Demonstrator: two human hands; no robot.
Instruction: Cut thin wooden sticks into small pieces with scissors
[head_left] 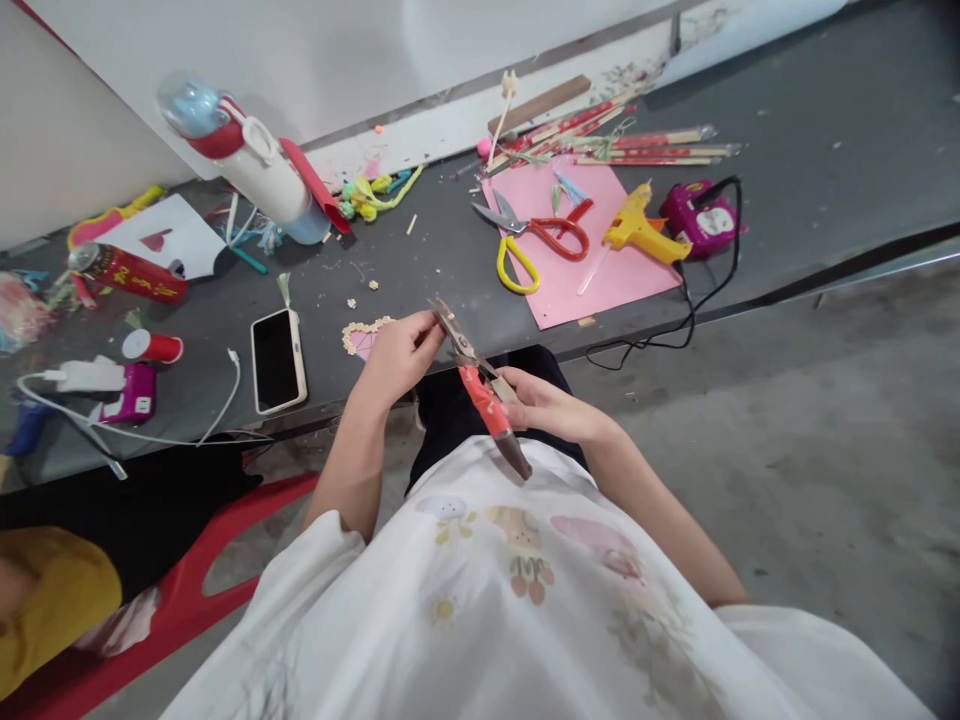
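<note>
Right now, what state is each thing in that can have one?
cutter: gripped in right hand, left hand pinching its tip
phone: face up, screen dark
water bottle: lying on its side
red can: lying on its side
glue gun: lying on pink paper
scissors: lying on pink paper

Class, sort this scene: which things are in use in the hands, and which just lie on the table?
In use: red-handled cutters, held by the right hand, left hand at the blades.
Lying about: scissors, glue gun, phone, bottle, can, pink paper.
</note>
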